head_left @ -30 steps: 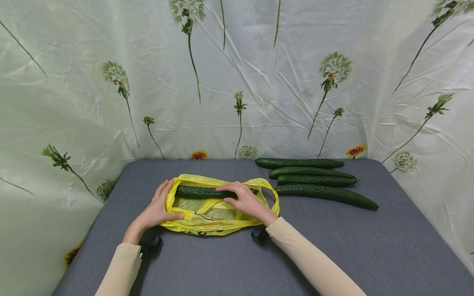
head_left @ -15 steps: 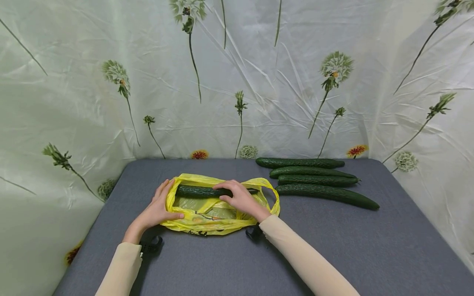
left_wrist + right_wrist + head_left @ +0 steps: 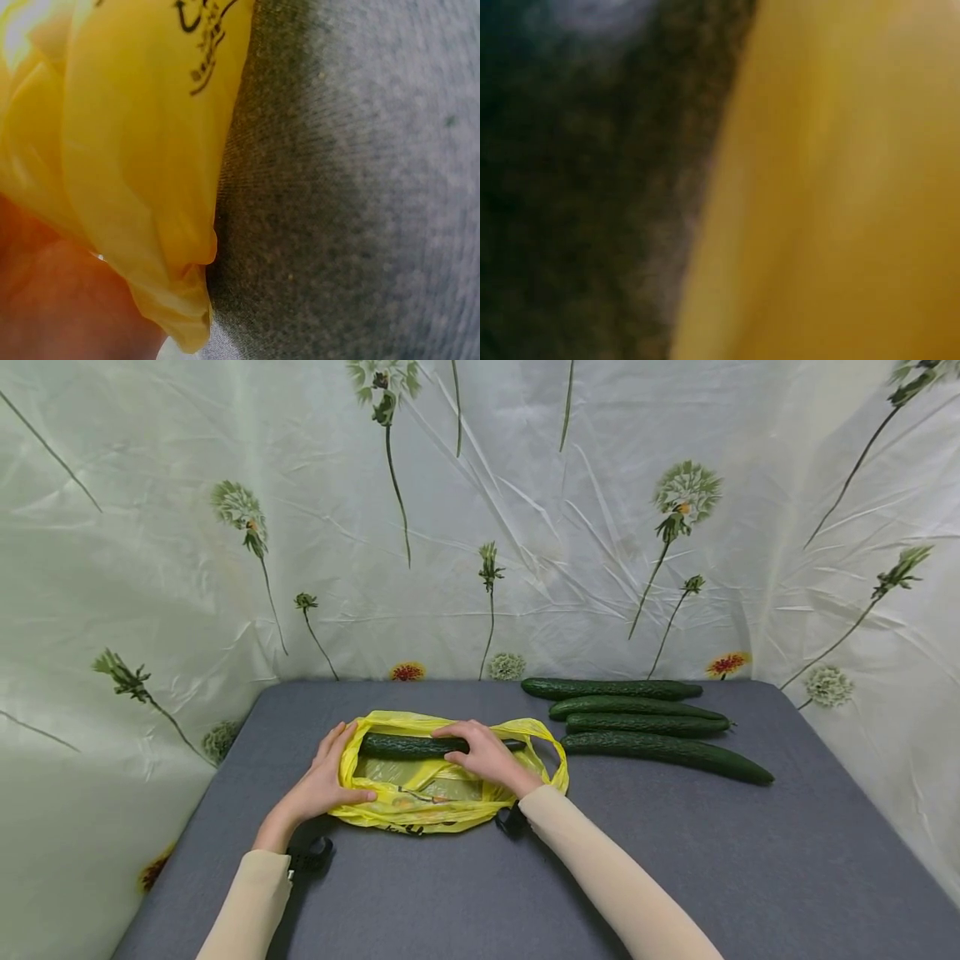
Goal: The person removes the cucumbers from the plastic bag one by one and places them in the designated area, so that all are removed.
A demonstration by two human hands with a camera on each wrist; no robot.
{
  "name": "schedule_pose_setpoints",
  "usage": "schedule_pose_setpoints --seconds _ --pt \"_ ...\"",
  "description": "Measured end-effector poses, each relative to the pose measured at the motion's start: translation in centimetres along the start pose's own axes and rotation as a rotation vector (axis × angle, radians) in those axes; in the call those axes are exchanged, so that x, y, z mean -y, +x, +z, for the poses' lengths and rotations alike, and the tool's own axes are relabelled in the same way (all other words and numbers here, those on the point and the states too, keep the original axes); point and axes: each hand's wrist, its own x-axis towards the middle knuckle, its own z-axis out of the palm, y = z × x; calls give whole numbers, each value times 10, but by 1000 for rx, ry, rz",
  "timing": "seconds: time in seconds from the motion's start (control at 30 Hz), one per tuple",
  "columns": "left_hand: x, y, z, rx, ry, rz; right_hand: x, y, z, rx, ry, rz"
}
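A yellow plastic bag [image 3: 450,817] lies with its mouth facing up in the head view. Inside it, a long dark green cucumber [image 3: 405,746] stretches along the far side. My right hand [image 3: 489,757] reaches into the mouth and grips the cucumber from above, fingers over it and thumb on the near side. Fingers spread, my left hand [image 3: 322,787] rests against the bag's left end, its thumb at the near rim. The left wrist view has the bag [image 3: 150,142] beside the palm [image 3: 67,292]. Blurred yellow bag [image 3: 840,195] fills much of the right wrist view.
Several cucumbers [image 3: 667,752] lie side by side on the grey table [image 3: 675,852], right of the bag. One bag handle [image 3: 558,760] loops out close to the nearest of them. A flower-patterned curtain [image 3: 562,527] hangs behind the table.
My right hand has shifted slightly left along the cucumber in the bag, drawing its forearm along. My left hand keeps its place on the bag.
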Motion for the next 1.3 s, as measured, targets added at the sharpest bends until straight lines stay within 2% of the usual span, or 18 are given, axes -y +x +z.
schedule_pose_setpoints --seconds 0.33,0.73,1.0,1.3 --pt "0 -1 0 1 -11 -2 2 5 2 44 -95 -10" --pt "5 0 2 0 -15 -7 1 5 3 57 -136 -9" --pt "3 0 2 -5 -8 -4 -2 6 4 67 -185 -31" --pt "3 -1 3 -9 -6 3 1 6 7 27 -228 -93"
